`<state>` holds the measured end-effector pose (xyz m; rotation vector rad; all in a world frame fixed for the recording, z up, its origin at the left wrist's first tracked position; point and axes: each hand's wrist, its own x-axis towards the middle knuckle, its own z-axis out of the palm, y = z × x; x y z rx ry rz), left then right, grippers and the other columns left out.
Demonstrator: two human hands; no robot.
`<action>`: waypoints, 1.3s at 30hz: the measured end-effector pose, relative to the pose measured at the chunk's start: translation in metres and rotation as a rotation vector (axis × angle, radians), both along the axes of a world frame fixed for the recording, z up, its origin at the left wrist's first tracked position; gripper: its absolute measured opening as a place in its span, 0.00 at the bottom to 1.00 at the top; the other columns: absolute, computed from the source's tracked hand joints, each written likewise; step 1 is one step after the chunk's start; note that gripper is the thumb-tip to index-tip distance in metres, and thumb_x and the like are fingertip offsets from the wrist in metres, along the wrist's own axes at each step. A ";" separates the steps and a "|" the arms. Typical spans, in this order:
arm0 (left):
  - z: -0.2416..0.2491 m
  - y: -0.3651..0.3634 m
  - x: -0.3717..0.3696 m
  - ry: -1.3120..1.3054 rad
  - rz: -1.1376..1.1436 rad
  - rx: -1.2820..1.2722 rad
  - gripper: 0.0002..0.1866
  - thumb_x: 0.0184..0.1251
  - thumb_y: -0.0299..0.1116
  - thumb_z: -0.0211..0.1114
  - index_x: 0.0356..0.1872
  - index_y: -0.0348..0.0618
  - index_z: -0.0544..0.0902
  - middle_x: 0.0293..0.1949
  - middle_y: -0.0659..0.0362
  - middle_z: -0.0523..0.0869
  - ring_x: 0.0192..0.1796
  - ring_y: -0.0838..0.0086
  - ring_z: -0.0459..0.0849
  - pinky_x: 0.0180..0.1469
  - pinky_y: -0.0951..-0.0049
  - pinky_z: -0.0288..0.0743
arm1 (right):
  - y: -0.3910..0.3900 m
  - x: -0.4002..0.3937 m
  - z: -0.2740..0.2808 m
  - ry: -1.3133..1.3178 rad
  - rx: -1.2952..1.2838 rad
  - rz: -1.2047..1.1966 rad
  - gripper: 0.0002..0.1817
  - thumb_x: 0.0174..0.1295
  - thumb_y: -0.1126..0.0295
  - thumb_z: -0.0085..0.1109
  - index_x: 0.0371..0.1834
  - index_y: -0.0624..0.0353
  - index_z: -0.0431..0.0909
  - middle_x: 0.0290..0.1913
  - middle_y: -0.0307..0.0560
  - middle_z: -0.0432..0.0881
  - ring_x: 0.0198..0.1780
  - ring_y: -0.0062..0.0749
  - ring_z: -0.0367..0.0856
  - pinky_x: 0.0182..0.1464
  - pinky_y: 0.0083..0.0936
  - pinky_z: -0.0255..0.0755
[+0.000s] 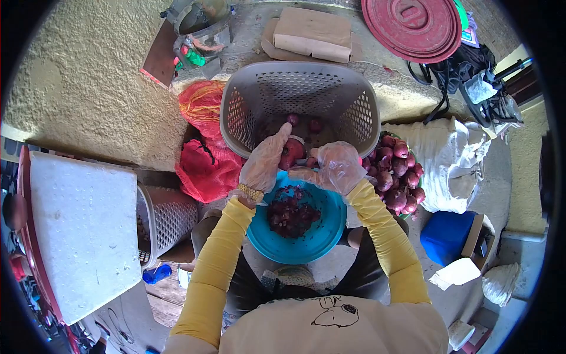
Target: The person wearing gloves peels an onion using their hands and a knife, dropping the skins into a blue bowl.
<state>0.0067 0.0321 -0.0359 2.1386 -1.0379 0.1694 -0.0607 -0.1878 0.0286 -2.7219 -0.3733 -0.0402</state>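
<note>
Both hands wear clear plastic gloves and meet above the front rim of a grey perforated basket (pixel 300 74). My left hand (pixel 265 159) has its fingers closed round a red onion (pixel 292 153). Close beside it, my right hand (pixel 336 168) has bent fingers near the same onion; what it grips, if anything, is too small to make out. Below the hands, a blue basin (pixel 289 253) holds dark red onion skins (pixel 293 215). A few onions (pixel 315 124) lie at the bottom of the basket.
Many red onions (pixel 401 171) are heaped right of the basket, beside a white sack (pixel 448 159). Red mesh bags (pixel 209 165) lie to the left, near a second basket (pixel 174 218) and a white foam board (pixel 85 230). A blue container (pixel 445 236) stands at right.
</note>
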 end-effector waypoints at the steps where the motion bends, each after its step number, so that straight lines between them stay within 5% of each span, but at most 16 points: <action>1: -0.002 0.000 0.000 0.050 0.002 0.000 0.40 0.72 0.26 0.64 0.83 0.44 0.59 0.60 0.49 0.87 0.56 0.52 0.88 0.63 0.59 0.81 | 0.000 0.000 -0.001 -0.033 -0.030 0.019 0.36 0.58 0.26 0.64 0.33 0.54 0.87 0.29 0.53 0.85 0.37 0.55 0.87 0.42 0.48 0.79; 8: -0.009 0.002 0.005 0.021 0.000 0.017 0.40 0.73 0.24 0.62 0.84 0.44 0.56 0.60 0.48 0.87 0.56 0.56 0.88 0.64 0.61 0.82 | 0.008 -0.003 0.008 0.062 -0.122 0.111 0.36 0.56 0.25 0.63 0.31 0.51 0.88 0.28 0.48 0.87 0.36 0.52 0.88 0.41 0.45 0.80; 11: -0.021 -0.002 0.010 0.044 0.066 -0.092 0.31 0.79 0.33 0.63 0.78 0.39 0.66 0.55 0.48 0.88 0.53 0.59 0.89 0.59 0.60 0.86 | 0.011 -0.007 0.008 0.038 -0.112 0.221 0.35 0.55 0.24 0.64 0.29 0.49 0.89 0.30 0.47 0.88 0.37 0.51 0.88 0.42 0.44 0.80; 13: -0.051 -0.012 0.020 0.888 0.061 -0.627 0.28 0.82 0.50 0.61 0.66 0.35 0.77 0.49 0.48 0.88 0.47 0.62 0.90 0.51 0.61 0.90 | 0.009 -0.009 0.007 0.009 -0.102 0.264 0.35 0.54 0.25 0.65 0.27 0.49 0.89 0.29 0.46 0.88 0.38 0.50 0.88 0.43 0.43 0.80; 19: -0.025 -0.019 0.012 1.077 0.072 -0.711 0.32 0.81 0.60 0.58 0.57 0.34 0.82 0.42 0.50 0.87 0.42 0.64 0.90 0.45 0.63 0.91 | 0.005 -0.006 0.005 0.002 -0.076 0.172 0.38 0.50 0.22 0.65 0.31 0.50 0.88 0.32 0.48 0.88 0.40 0.52 0.88 0.44 0.45 0.80; 26: 0.018 -0.025 0.003 1.302 0.069 -0.838 0.32 0.81 0.58 0.60 0.58 0.32 0.82 0.44 0.50 0.87 0.40 0.65 0.89 0.46 0.63 0.90 | -0.004 -0.002 0.009 0.016 -0.028 -0.006 0.38 0.48 0.22 0.69 0.32 0.50 0.90 0.29 0.53 0.86 0.40 0.54 0.86 0.48 0.46 0.77; 28: 0.043 -0.026 -0.002 1.656 0.080 -0.960 0.30 0.81 0.55 0.62 0.58 0.30 0.82 0.45 0.49 0.88 0.40 0.64 0.89 0.47 0.63 0.91 | -0.009 -0.002 0.006 -0.071 0.078 -0.095 0.39 0.47 0.23 0.71 0.32 0.53 0.88 0.28 0.55 0.84 0.40 0.54 0.86 0.47 0.48 0.77; 39: 0.037 -0.026 -0.004 1.684 -0.103 -0.962 0.28 0.85 0.48 0.58 0.59 0.25 0.80 0.51 0.42 0.88 0.52 0.58 0.90 0.52 0.65 0.90 | -0.013 0.002 0.000 -0.050 0.153 -0.048 0.42 0.47 0.25 0.73 0.35 0.60 0.88 0.28 0.58 0.86 0.35 0.57 0.87 0.40 0.45 0.80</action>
